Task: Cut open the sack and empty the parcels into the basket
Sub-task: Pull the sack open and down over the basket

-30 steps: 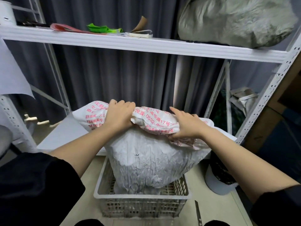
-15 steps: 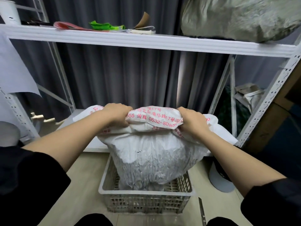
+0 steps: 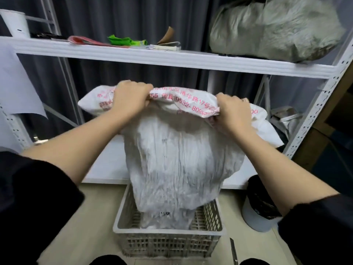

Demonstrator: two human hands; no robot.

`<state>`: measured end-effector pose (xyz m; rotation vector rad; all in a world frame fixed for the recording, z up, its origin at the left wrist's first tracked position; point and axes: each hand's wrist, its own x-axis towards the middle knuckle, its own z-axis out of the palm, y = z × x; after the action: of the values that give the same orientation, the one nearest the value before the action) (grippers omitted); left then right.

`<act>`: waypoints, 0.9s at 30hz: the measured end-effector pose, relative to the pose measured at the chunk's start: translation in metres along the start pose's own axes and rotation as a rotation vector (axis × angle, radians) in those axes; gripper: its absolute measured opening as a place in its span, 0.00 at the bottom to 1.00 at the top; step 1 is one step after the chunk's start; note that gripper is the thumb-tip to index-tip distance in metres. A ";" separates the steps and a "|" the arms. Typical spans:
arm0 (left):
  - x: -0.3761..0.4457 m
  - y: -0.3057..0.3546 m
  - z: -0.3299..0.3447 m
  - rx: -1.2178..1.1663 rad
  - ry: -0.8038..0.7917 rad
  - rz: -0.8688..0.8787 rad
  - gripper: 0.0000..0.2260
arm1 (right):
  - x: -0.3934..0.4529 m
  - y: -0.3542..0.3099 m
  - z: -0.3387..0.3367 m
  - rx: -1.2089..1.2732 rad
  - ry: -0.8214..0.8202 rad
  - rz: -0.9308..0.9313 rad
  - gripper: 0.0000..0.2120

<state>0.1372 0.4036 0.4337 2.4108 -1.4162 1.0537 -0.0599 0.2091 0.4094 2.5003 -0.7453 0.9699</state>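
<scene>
head-worn view, forward-down, close over basket [image 3: 168,229]

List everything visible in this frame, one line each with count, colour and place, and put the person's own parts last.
sack: 1, white with red print, held upside down over the basket
basket: 1, grey slotted plastic, on the floor below the sack
parcels: count unclear, pale, dropping into the basket
shelf rack: 1, white, behind the sack
grey sack: 1, grey, top shelf, right
green item: 1, green, top shelf, middle
red item: 1, red, top shelf, left of the green item
bin: 1, white with black liner, floor, right
curtain: 1, dark grey, behind the rack
left hand: 1, grips the sack's upturned end
right hand: 1, grips the same end
</scene>
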 end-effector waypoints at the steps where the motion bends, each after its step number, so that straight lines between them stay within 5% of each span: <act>1: -0.001 0.004 0.001 -0.011 -0.026 -0.035 0.06 | 0.001 -0.002 0.001 -0.020 -0.018 -0.010 0.20; 4: -0.007 0.011 0.012 -0.013 -0.229 -0.077 0.07 | -0.002 0.001 0.008 -0.098 -0.034 -0.137 0.20; 7: -0.002 0.004 0.005 -0.047 0.057 -0.051 0.04 | 0.000 0.004 0.007 -0.163 0.154 0.026 0.14; 11: -0.008 0.007 0.015 0.008 -0.137 -0.009 0.11 | -0.004 0.005 0.018 -0.207 0.172 -0.167 0.18; 15: -0.002 -0.005 0.008 -0.146 0.225 0.034 0.19 | 0.003 0.007 0.009 -0.163 0.348 0.015 0.13; 18: -0.009 -0.002 0.023 -0.048 -0.067 0.014 0.15 | -0.004 0.003 0.028 -0.216 0.344 -0.147 0.14; 23: -0.004 -0.005 0.017 0.009 0.183 0.129 0.19 | -0.006 0.014 0.027 -0.086 0.433 0.040 0.12; 27: -0.014 0.001 0.021 -0.273 -0.210 0.053 0.32 | -0.013 0.020 0.034 0.028 0.400 0.012 0.13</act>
<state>0.1429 0.4035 0.4085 2.3468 -1.5796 0.5827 -0.0627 0.1808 0.3795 2.2184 -0.6205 1.4335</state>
